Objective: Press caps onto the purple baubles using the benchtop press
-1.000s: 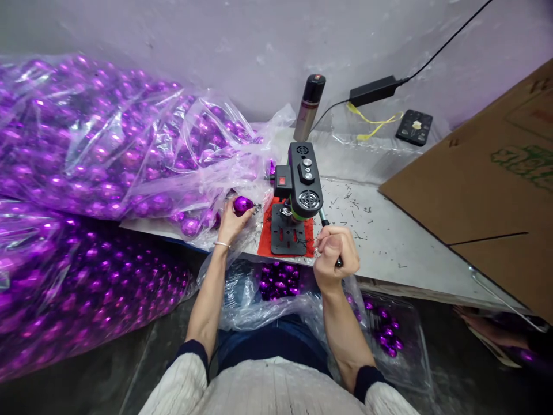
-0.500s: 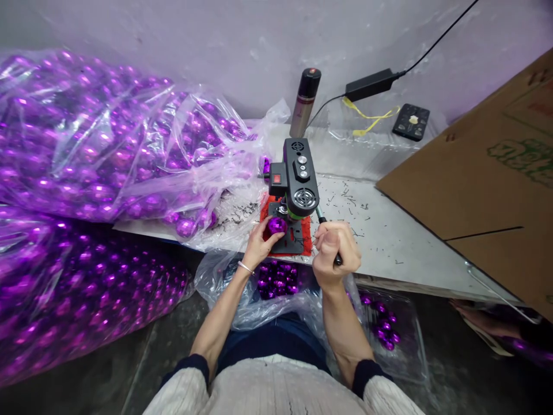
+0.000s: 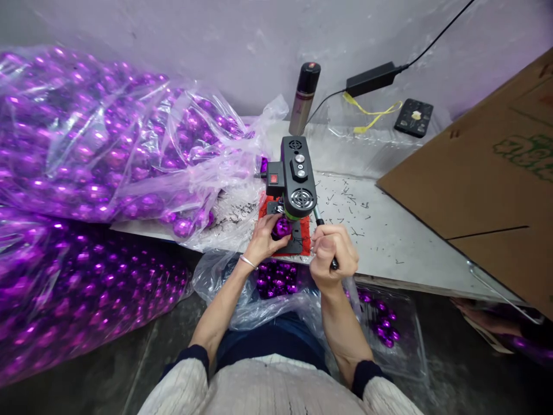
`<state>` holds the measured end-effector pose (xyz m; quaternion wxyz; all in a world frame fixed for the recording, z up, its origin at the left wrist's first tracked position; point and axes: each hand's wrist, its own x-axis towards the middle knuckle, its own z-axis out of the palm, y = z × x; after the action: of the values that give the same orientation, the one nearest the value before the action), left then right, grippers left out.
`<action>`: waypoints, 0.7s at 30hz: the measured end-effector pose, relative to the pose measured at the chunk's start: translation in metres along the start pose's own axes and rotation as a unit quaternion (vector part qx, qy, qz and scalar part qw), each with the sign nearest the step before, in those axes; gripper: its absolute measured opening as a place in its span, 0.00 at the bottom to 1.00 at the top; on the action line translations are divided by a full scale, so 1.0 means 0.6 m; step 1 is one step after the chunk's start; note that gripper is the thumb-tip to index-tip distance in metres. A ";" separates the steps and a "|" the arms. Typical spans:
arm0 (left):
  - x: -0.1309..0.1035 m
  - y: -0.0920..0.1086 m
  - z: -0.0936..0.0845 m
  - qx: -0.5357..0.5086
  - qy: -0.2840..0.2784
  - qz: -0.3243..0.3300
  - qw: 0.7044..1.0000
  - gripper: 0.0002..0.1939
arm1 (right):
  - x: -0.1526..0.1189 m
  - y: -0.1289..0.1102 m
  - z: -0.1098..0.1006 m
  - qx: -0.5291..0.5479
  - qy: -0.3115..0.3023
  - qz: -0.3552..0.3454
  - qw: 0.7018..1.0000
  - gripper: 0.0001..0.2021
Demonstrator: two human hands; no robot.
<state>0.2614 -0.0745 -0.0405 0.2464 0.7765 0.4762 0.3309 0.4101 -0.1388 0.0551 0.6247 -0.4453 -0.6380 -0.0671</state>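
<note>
The purple ball sits between the left hand's fingers.

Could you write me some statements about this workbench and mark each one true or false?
1. The left hand holds a purple ball by the black machine. True.
2. The right hand is empty. False: the right hand grips the machine's lever.
3. A red sheet lies under the machine. True.
4. The black-capped can lies on its side. False: the black-capped can stands upright.
5. The cardboard is on the left. False: the cardboard is on the right.
</note>
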 end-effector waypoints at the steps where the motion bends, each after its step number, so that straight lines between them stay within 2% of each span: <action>1: 0.001 0.001 0.002 0.002 -0.001 -0.001 1.000 0.31 | -0.001 0.000 0.000 -0.002 -0.002 0.000 1.000 0.13; 6: 0.003 0.001 0.021 -0.024 0.009 -0.021 0.999 0.33 | -0.004 0.000 -0.001 -0.001 -0.002 0.006 1.000 0.14; 9: -0.008 -0.004 0.033 -0.069 0.035 -0.032 0.997 0.37 | -0.007 0.000 0.000 0.006 0.005 0.009 1.000 0.14; 12: -0.020 -0.009 0.038 -0.082 0.055 -0.039 0.994 0.34 | -0.009 0.000 -0.001 0.006 0.002 0.013 1.000 0.13; 21: -0.021 -0.019 0.043 -0.052 0.060 0.004 0.997 0.34 | -0.030 0.010 0.001 0.014 0.002 0.005 1.000 0.13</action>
<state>0.2701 -0.0830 -0.0689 0.2555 0.7433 0.4693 0.4024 0.4103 -0.1434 0.0364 0.6322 -0.4401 -0.6352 -0.0558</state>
